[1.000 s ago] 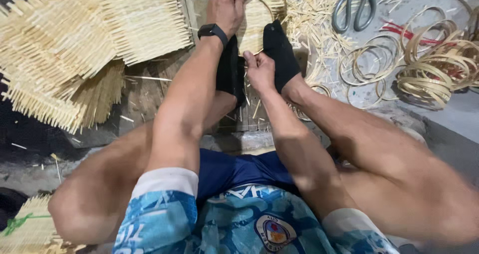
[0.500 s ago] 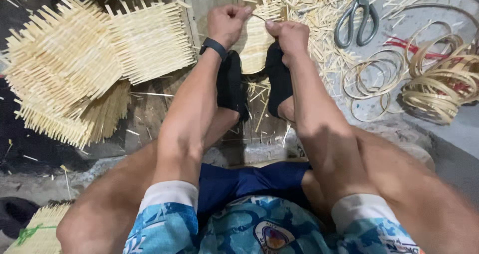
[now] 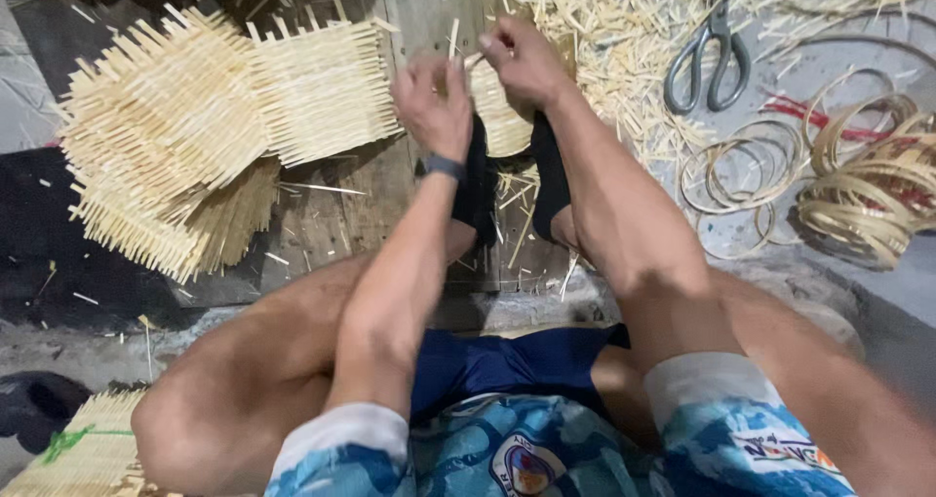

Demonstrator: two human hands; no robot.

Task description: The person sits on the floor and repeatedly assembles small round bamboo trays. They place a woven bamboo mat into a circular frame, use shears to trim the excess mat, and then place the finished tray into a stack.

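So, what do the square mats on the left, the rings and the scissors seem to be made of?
Woven mats: pale matte strips, probably split bamboo, with loose ends sticking out at the edges. Coiled rings: thin tan bands, likely the same material or rattan. Scissors: dark grey, dull finish, apparently metal.

Two bare hands, left (image 3: pixel 432 107) and right (image 3: pixel 525 61), on one woven bamboo mat (image 3: pixel 502 117). One pair of scissors (image 3: pixel 708 53). One stack of finished woven mats (image 3: pixel 210 126), number uncertain. One bundle of coiled cane rings (image 3: pixel 868 199), several loose rings (image 3: pixel 726 180) beside it. Countless bamboo offcuts (image 3: pixel 609 39).
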